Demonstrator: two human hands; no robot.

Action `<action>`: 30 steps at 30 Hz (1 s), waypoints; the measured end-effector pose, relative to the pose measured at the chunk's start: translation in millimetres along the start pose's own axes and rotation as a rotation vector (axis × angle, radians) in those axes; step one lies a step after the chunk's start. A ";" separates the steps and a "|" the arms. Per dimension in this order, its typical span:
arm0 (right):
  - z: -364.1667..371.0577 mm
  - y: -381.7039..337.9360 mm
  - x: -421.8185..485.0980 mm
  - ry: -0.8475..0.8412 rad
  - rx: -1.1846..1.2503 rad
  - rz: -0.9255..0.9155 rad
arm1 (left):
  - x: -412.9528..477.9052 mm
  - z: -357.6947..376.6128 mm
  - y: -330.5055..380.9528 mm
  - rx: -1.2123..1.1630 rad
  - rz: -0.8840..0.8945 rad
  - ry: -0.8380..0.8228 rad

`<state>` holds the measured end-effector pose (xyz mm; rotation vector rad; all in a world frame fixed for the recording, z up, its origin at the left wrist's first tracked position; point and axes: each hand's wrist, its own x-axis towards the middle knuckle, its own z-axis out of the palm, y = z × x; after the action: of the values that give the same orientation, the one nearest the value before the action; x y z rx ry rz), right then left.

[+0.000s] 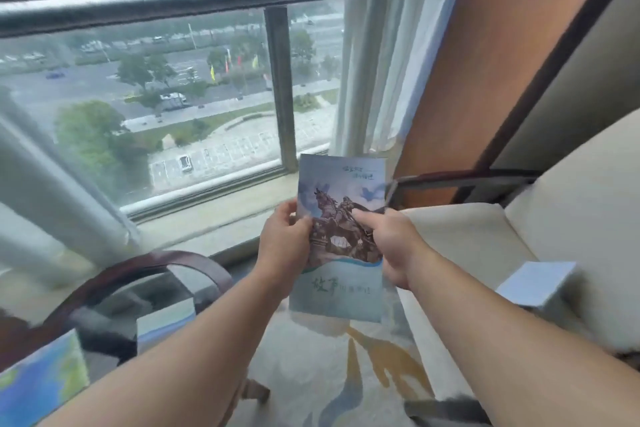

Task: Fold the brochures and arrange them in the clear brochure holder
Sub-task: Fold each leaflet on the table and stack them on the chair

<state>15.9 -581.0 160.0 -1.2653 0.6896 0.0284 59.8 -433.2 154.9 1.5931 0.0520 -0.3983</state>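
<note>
Roughly L to R: another brochure (41, 378) lies at bottom left beside a round glass table (145, 291) w/ dark wood rim, prob. waiting its turn. Left hand (282, 246) pinches the held brochure (341, 239) at its left edge, thumb on the cover. Right hand (389, 244) grips the right edge, thumb on front, fingers behind. Brochure is up in the air, upright, cover facing the person, prob. so edges can be lined up for a fold or the crease checked. A white paper (535, 282) rests on the cream chair (485, 236) at right. Clear holder not in view.
</note>
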 end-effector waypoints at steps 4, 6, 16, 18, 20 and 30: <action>102.7 25.6 14.8 -0.018 -0.103 -0.006 | 19.6 -103.4 -20.4 0.190 0.019 0.164; 140.7 46.2 22.3 -0.022 -0.198 0.006 | 24.1 -148.1 -36.7 0.264 -0.003 0.229; 240.4 175.9 58.8 -0.124 -0.778 0.054 | 19.6 -264.2 -164.2 0.377 -0.243 0.453; 249.6 198.2 66.6 -0.163 -0.861 0.052 | 19.0 -275.4 -189.8 0.381 -0.291 0.476; 256.5 219.5 72.6 -0.183 -0.919 0.050 | 18.6 -284.3 -212.4 0.406 -0.336 0.493; 283.6 287.8 98.1 -0.300 -1.128 0.007 | 31.4 -309.8 -275.7 0.561 -0.453 0.579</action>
<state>113.7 -271.2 -99.5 -2.2670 0.3908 0.6786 81.8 -118.0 -115.5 2.2147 0.8153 -0.2962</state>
